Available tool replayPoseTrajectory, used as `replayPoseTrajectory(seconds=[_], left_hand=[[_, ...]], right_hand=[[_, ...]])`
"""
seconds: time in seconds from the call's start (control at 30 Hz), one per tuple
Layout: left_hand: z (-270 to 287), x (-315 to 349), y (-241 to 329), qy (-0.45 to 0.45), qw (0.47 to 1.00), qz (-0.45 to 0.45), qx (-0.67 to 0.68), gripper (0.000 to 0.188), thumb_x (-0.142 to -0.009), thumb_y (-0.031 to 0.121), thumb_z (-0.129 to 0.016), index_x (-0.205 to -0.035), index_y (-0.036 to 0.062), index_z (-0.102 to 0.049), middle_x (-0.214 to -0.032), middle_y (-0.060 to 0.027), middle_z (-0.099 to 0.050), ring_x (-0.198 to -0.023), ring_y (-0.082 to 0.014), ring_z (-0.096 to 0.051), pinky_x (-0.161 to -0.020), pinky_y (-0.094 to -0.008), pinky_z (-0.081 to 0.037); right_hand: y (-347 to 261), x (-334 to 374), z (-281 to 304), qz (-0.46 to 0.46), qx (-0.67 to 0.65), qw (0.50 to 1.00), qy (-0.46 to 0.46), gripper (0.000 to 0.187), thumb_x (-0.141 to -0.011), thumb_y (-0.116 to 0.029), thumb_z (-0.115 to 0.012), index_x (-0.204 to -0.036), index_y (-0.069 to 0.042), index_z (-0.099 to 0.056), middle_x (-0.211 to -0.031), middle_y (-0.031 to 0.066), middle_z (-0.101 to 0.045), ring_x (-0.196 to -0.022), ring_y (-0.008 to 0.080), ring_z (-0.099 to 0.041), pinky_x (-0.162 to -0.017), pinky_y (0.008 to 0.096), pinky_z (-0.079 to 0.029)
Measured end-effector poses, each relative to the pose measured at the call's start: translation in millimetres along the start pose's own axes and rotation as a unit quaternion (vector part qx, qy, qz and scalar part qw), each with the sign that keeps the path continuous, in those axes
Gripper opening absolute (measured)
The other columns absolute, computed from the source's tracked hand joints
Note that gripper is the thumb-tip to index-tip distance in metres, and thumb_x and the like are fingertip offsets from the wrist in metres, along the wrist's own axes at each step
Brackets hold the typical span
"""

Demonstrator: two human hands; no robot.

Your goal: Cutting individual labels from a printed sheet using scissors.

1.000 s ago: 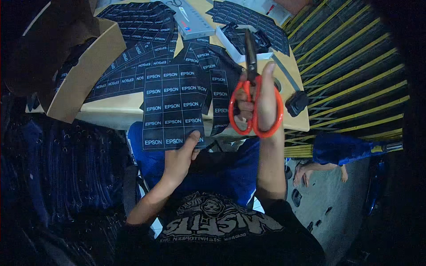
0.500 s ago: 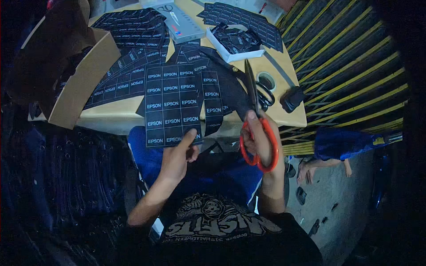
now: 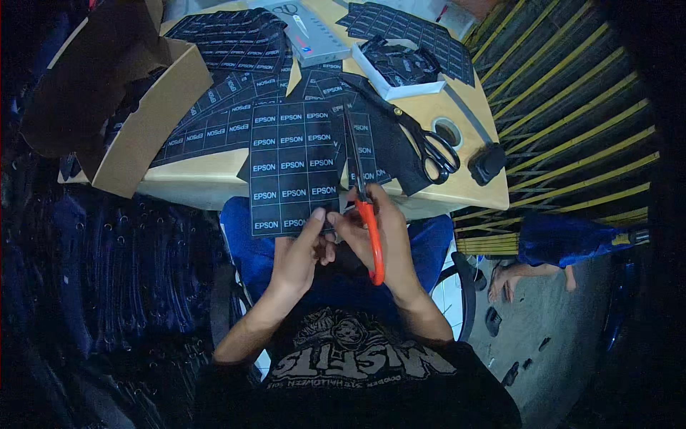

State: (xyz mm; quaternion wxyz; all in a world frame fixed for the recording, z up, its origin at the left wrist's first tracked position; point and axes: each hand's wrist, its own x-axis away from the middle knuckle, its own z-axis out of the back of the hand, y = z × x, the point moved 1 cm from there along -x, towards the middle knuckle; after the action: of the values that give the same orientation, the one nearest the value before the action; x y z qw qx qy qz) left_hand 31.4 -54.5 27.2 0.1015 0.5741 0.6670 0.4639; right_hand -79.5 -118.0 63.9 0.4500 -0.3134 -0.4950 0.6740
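Holding a gridded black label sheet (image 3: 293, 154) and orange-handled scissors (image 3: 371, 239) at the near edge of a wooden table (image 3: 475, 196).
The left hand (image 3: 293, 264) pinches the sheet near its lower right corner, thumb on top, with the sheet's lower end past the tabletop's edge; the right hand (image 3: 384, 236) wraps the scissors' handles, blades pointing away from the person over a narrow label strip (image 3: 366, 154), its thumb by that same corner, though whether it touches I cannot tell. Black-handled scissors (image 3: 414, 129) lie to the right, a white tray (image 3: 411, 92) of black pieces beyond, and an open cardboard box (image 3: 153, 114) at the left.
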Motion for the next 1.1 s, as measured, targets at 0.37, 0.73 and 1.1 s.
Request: replayPoseTrajectory(seconds=[0.37,0.73,1.1], left_hand=[[26,3,2,-0.030,0.996,-0.047,-0.074,0.019,-0.088,0.018,-0.059,-0.079,0.0014,-0.058,-0.060,-0.0020,-0.055,-0.047,-0.0096,-0.051,-0.042,-0.0208,-0.035],[15,-3,4,-0.011,0.991,-0.098,-0.095,0.016,-0.087,0.015,-0.060,-0.080,0.0000,-0.060,-0.057,-0.0023,-0.054,-0.044,-0.0091,-0.050,-0.041,-0.0202,-0.035],[8,-4,4,-0.021,0.989,-0.120,-0.082,0.018,-0.087,0.017,-0.062,-0.083,-0.0005,-0.059,-0.062,-0.0036,-0.057,-0.045,-0.0098,-0.052,-0.040,-0.0203,-0.036]], right_hand=[[5,-6,3,0.039,0.012,0.998,0.047,0.029,-0.078,-0.011,-0.070,-0.095,0.002,-0.050,-0.067,0.0078,-0.058,-0.062,0.0114,-0.057,-0.056,0.0245,-0.045],[24,53,41,-0.056,-0.087,0.994,-0.016,0.025,-0.086,-0.020,-0.060,-0.097,0.001,-0.051,-0.070,0.0059,-0.055,-0.063,0.0093,-0.052,-0.057,0.0226,-0.042],[29,96,39,-0.147,0.017,0.972,-0.182,0.029,-0.088,-0.026,-0.053,-0.103,-0.003,-0.047,-0.077,0.0106,-0.056,-0.068,0.0229,-0.058,-0.064,0.0350,-0.045]])
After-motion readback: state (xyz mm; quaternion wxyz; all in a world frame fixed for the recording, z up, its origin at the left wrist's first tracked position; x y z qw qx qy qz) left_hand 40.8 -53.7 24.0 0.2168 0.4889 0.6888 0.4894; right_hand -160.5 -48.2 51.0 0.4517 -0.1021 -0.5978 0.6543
